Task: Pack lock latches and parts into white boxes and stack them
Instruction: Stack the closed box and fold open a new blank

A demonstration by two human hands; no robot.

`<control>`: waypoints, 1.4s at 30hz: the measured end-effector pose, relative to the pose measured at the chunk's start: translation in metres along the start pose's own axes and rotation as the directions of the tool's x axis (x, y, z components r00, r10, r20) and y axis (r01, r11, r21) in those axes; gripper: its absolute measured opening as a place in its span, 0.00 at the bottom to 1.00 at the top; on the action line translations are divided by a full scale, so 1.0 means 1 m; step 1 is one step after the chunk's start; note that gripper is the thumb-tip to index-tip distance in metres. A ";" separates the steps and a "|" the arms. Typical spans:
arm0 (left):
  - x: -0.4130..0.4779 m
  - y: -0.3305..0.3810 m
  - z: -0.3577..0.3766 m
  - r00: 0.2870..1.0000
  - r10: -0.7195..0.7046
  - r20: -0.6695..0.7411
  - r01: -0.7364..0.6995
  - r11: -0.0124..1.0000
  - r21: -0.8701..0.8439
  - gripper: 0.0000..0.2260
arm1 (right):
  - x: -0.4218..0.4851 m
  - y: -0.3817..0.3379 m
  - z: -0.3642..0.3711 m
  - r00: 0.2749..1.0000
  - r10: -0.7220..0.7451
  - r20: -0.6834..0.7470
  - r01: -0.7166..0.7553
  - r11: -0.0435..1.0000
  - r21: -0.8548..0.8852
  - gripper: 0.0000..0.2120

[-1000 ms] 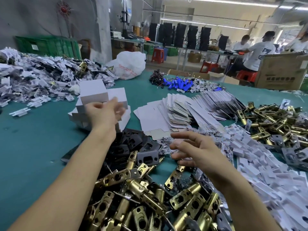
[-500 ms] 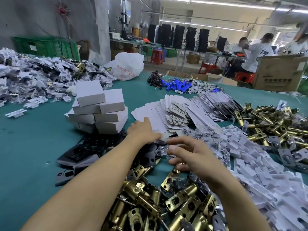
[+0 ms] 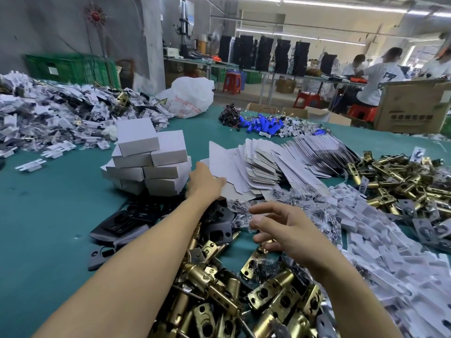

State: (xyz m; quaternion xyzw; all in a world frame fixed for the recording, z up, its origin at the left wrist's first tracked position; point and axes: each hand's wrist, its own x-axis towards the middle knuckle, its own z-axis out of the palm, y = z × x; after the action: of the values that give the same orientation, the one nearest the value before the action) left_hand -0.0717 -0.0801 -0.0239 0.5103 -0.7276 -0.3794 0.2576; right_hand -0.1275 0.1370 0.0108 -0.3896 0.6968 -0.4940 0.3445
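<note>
Already folded, the white boxes (image 3: 146,164) sit stacked on the teal counter (image 3: 48,215), just left of a fanned pile of flat box blanks (image 3: 263,167). The left hand (image 3: 205,181) reaches between them and pinches the nearest blank (image 3: 219,159), its fingers tucked under the sheet, whose far corner tilts up. The right hand (image 3: 285,230) hovers with fingers wide and loosely curved, holding nothing, over small bags of screws (image 3: 292,201) and the near heap of brass latches (image 3: 268,296). Black plates (image 3: 217,228) lie under the left forearm; white plastic inserts (image 3: 366,228) spread to the right.
</note>
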 end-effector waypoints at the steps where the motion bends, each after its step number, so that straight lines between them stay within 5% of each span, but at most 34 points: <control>1: -0.001 0.004 -0.003 1.000 0.006 -0.015 -0.006 1.000 -0.003 0.18 | 0.000 0.000 -0.001 1.000 0.000 -0.001 0.000 1.000 -0.001 0.06; 4: -0.011 0.015 -0.013 0.996 0.054 -0.070 -0.054 0.999 0.009 0.06 | 0.001 0.001 -0.003 1.000 -0.001 -0.013 0.001 1.000 0.007 0.06; 13: -0.075 0.029 -0.031 0.899 0.352 -0.261 -0.386 0.918 -0.092 0.10 | 0.005 0.002 -0.004 0.992 -0.033 -0.124 0.039 0.998 0.047 0.13; 18: -0.088 0.020 -0.035 0.919 0.390 -0.060 -0.391 0.881 -0.265 0.12 | 0.008 0.003 -0.005 0.970 -0.032 -0.242 0.069 0.987 0.144 0.40; 21: -0.099 0.020 -0.038 0.879 0.444 0.172 -0.393 0.880 -0.267 0.11 | 0.010 0.003 -0.009 0.953 -0.002 -0.302 0.093 0.953 0.287 0.41; 23: -0.103 0.022 -0.040 0.869 0.448 0.208 -0.384 0.878 -0.285 0.09 | 0.010 0.002 -0.011 0.945 0.017 -0.328 0.087 0.950 0.300 0.39; 25: -0.106 0.025 -0.043 0.880 0.439 0.180 -0.364 0.868 -0.339 0.08 | 0.008 0.002 -0.012 0.948 -0.006 -0.319 0.084 0.969 0.231 0.36; 28: -0.111 0.030 -0.047 0.894 0.403 0.193 -0.294 0.856 -0.426 0.08 | 0.001 0.000 -0.008 0.976 -0.062 -0.210 0.090 0.988 0.129 0.46; 34: -0.112 0.031 -0.049 0.827 0.337 0.451 -0.097 0.874 -0.476 0.07 | -0.002 -0.003 -0.001 0.978 -0.120 -0.170 0.122 0.993 0.002 0.51; 39: -0.103 0.030 -0.059 0.723 0.267 0.637 0.263 0.746 -0.612 0.38 | -0.006 -0.010 -0.003 0.975 -0.173 -0.143 0.176 0.984 0.015 0.49; 42: -0.099 0.026 -0.057 0.773 0.223 0.594 0.310 0.685 -0.660 0.30 | -0.009 -0.013 -0.001 0.971 -0.198 -0.137 0.203 0.979 0.027 0.43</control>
State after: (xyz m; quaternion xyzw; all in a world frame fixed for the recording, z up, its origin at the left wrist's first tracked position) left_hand -0.0079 0.0007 0.0313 0.2247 -0.5447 -0.7903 0.1680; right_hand -0.1219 0.1424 0.0247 -0.4168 0.6652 -0.5654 0.2533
